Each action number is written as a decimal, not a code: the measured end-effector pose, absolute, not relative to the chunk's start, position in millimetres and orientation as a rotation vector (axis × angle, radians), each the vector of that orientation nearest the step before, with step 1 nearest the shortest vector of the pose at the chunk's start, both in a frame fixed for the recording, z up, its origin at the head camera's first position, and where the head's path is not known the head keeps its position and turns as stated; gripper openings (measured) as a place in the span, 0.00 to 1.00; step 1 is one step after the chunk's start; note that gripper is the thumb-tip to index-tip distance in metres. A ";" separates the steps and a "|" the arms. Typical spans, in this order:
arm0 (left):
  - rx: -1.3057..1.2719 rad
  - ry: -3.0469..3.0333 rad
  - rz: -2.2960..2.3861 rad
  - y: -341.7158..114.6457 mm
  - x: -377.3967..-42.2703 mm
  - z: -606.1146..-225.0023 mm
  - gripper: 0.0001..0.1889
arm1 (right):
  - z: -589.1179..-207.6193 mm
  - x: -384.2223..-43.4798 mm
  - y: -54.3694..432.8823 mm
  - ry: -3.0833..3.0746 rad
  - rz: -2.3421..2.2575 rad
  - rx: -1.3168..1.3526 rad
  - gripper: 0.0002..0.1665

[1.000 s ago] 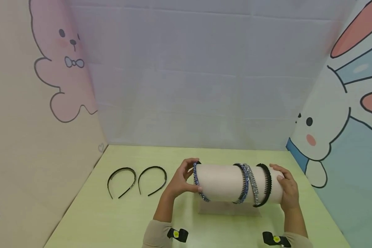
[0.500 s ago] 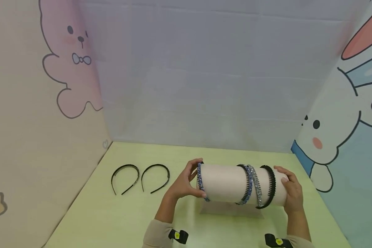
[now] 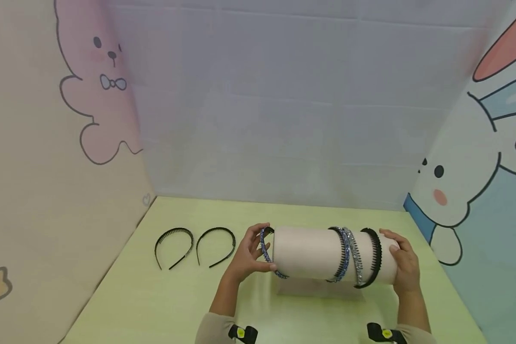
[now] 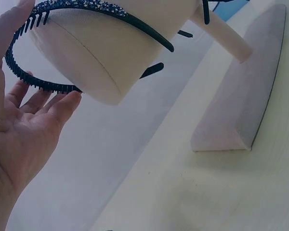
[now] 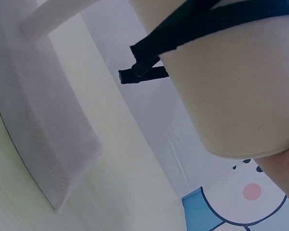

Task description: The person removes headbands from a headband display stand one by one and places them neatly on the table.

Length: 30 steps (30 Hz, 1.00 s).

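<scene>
A cream padded cylinder of a headband display stand [image 3: 305, 251] lies level above its base [image 3: 320, 289]. My left hand [image 3: 246, 258] pinches a blue glittery toothed headband [image 4: 86, 6] between thumb and fingers at the cylinder's left end. In the left wrist view this band's loop juts out past the end, one tip still over the cylinder. My right hand [image 3: 406, 265] grips the cylinder's right end, thumb on the front. Round the cylinder further right sit another blue glittery headband [image 3: 347, 255], a silver one [image 3: 356, 260] and a black toothed one [image 3: 376, 258].
Two black toothed headbands, one at the far left [image 3: 192, 239] and another beside it [image 3: 233, 241], lie on the pale yellow-green table [image 3: 155, 306]. A plain cloth wall [image 3: 258, 119] closes the back, with cartoon-printed walls on both sides.
My left hand has shifted left with the blue headband, which now hangs partly off the cylinder's left end. The right hand keeps its grip. The head view turned slightly earlier on.
</scene>
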<state>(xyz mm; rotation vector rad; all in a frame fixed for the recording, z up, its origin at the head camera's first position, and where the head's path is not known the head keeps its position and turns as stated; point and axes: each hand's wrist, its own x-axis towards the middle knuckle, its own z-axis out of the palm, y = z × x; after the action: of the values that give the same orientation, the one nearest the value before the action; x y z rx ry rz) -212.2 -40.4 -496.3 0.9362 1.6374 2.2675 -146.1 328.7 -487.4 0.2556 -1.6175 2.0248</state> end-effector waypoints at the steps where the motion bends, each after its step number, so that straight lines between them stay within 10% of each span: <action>1: 0.931 1.658 2.266 -41.6 -210.1 -494.9 0.52 | -487.2 -145.9 329.3 -1.613 2.026 0.263 0.17; 30: 0.560 2.368 2.476 -56.5 -163.6 -503.0 0.43 | -489.0 -145.6 329.7 -1.616 2.024 0.285 0.19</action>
<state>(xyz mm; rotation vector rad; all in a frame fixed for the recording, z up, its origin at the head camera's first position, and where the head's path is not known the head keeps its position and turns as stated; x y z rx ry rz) -163.6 -56.5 -503.0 0.5597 2.3679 2.4761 -145.6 329.7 -489.0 0.2851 -1.6158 2.0243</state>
